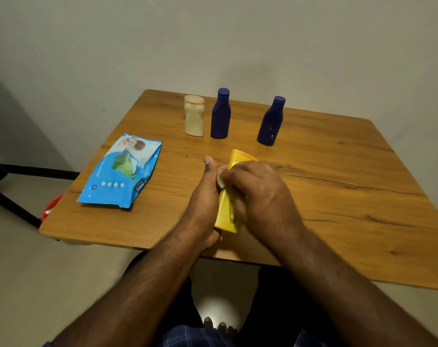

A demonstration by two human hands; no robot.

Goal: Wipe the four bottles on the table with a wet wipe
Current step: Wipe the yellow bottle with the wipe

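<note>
A yellow bottle [227, 211] is held tilted above the near half of the wooden table [338, 191]. My left hand [203, 204] grips it from the left side, thumb pointing away from me. My right hand [258, 191] is curled over the bottle's upper part and presses a white wet wipe [221, 181] against it; only a small edge of the wipe shows. Farther back stand a cream bottle [194, 115] and two dark blue bottles [220, 114] [271, 121], all upright and untouched.
A blue pack of wet wipes [120, 172] lies flat on the table's left part. A red object [51, 206] peeks out below the left table edge. A wall runs close behind the table. My legs and toes show under the near edge.
</note>
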